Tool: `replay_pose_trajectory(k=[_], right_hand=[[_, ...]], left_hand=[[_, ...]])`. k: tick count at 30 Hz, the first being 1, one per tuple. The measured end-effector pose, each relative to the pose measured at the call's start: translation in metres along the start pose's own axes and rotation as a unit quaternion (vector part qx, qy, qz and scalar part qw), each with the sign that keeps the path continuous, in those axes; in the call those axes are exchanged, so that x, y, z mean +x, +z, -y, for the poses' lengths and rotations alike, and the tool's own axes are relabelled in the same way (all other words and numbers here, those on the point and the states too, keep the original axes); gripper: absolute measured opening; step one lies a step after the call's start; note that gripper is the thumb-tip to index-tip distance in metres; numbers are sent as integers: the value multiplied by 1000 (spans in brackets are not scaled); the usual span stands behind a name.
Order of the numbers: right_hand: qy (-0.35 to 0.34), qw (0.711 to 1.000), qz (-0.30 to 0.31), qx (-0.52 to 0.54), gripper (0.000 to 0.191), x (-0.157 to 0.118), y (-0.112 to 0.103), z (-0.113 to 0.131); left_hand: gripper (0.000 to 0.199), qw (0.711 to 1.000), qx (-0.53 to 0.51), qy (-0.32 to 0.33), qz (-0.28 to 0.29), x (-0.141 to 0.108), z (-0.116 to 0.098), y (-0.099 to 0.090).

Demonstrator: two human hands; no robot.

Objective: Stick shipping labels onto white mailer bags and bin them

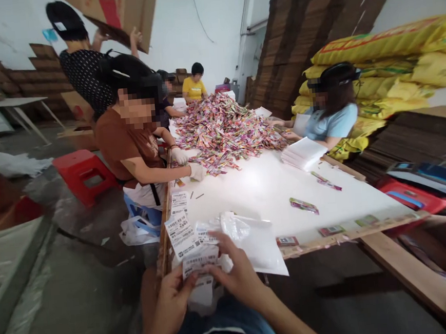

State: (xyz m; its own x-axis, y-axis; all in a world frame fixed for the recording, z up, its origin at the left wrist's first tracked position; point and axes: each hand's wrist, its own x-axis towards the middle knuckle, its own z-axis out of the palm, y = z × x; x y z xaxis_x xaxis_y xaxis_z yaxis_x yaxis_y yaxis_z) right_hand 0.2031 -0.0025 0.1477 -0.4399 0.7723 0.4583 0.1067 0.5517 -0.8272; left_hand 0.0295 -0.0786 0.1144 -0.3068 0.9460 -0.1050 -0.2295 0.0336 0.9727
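Observation:
Between my two hands, over the table's near edge, is a printed shipping label [199, 263]. My left hand [174, 291] pinches its lower left corner with thumb and fingers. On the right side, my right hand [236, 269] grips the same label between thumb and curled fingers. More strips of printed labels [182, 232] lie just beyond, running along the table's left edge. A white plastic mailing bag [255, 241] rests flat beside my right hand, partly overhanging the front edge. What hangs below the label is partly hidden by my fingers.
A large heap of colourful small packets [227, 125] covers the far table [248, 196]. A stack of white bags [303, 154] sits at right, with loose packets [304, 206] nearby. Co-workers sit around; one person [79, 65] lifts a carton [118, 15]. A red stool [84, 172] stands left.

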Motion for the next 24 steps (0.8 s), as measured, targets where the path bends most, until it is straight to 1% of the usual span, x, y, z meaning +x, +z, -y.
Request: replay_pose_trajectory(k=[1, 2, 3, 4, 5, 7, 8, 9, 11, 12, 13, 14, 15, 16, 17, 18, 19, 20, 21, 22, 23, 24], right_hand=[[6, 1000, 3, -4, 31, -5, 5, 1], [8, 1000, -8, -11, 19, -8, 9, 1], [4, 1000, -20, -22, 12, -9, 12, -1], [-3, 999, -18, -37, 11, -10, 14, -3], [-16, 998, -1, -54, 13, -11, 16, -4], [-52, 993, 61, -87, 18, -15, 22, -4], [-67, 989, 86, -96, 19, -18, 25, -2], [-77, 987, 97, -102, 17, -21, 27, 1], [-80, 988, 90, -96, 13, -25, 22, 11], [-75, 990, 89, -75, 12, -26, 14, 18], [-69, 993, 83, -41, 11, -25, 2, 25], [-64, 996, 64, 2, 10, -22, -14, 30], [-59, 997, 20, 50, 9, -18, -33, 34], [-53, 993, -47, 92, 9, -11, -52, 35], [-44, 984, -129, 116, 11, -3, -70, 32], [-29, 971, -202, 121, 14, 5, -84, 24], [-10, 962, -249, 109, 19, 13, -94, 11], [16, 962, -260, 82, 23, 21, -99, -6], [45, 969, -242, 36, 25, 27, -98, -25], [74, 975, -210, -27, 26, 31, -93, -45], [96, 974, -179, -101, 26, 33, -85, -65], [105, 965, -159, -178, 27, 33, -74, -82]], left_hand=[[48, 999, -1, -10, 32, 0, -2, 2], [50, 998, -24, -31, 55, 0, -5, 2], [54, 993, -67, -64, 70, 0, -8, 3], [58, 984, -122, -107, 75, 0, -11, 3], [59, 970, -176, -152, 65, 0, -13, 3], [52, 940, -250, -230, 26, 1, -15, 6], [48, 930, -263, -255, 7, 3, -14, 7], [46, 928, -266, -262, -14, 5, -11, 8], [44, 937, -249, -233, -69, 12, -3, 7], [42, 944, -231, -206, -117, 17, 2, 4], [39, 946, -209, -176, -172, 22, 6, -1], [36, 944, -190, -149, -222, 28, 11, -8], [35, 940, -177, -129, -263, 33, 14, -15], [34, 934, -173, -114, -290, 38, 17, -23], [33, 931, -175, -103, -304, 42, 19, -30], [31, 930, -181, -96, -304, 45, 20, -35], [29, 932, -189, -94, -294, 47, 20, -38], [26, 935, -195, -98, -280, 47, 21, -40], [24, 938, -198, -104, -264, 46, 21, -39], [21, 941, -199, -111, -249, 45, 22, -37], [20, 944, -196, -118, -238, 42, 23, -34], [19, 947, -191, -123, -229, 40, 24, -31]])
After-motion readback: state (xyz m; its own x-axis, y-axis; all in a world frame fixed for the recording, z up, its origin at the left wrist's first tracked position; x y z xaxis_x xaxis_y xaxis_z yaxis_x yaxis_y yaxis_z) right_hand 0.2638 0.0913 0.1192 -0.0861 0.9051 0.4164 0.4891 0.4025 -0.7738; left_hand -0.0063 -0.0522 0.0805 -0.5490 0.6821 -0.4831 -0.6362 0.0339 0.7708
